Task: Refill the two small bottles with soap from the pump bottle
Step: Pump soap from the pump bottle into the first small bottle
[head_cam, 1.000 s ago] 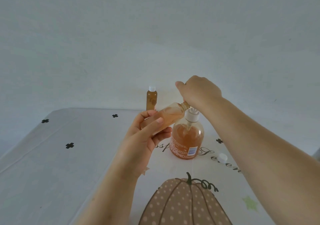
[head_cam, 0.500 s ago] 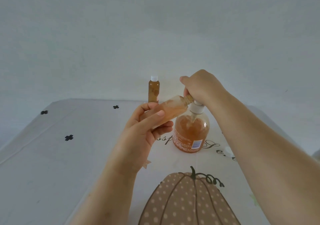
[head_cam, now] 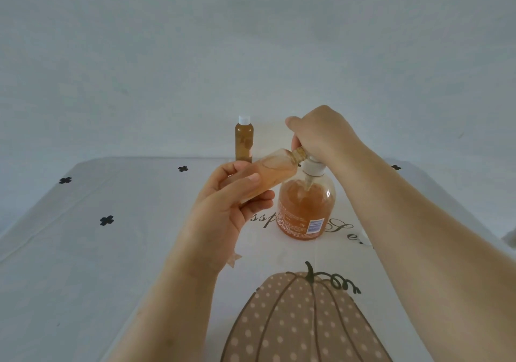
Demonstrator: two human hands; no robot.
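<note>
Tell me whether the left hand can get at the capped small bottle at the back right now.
Probably not as is: the left hand grips the open small bottle, tilted toward the pump bottle. Nothing stands between it and the capped bottle, though.

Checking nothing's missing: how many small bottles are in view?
2. One capped bottle stands near the table's far edge; one open bottle is held tilted in the left hand, neck at the pump.
</note>
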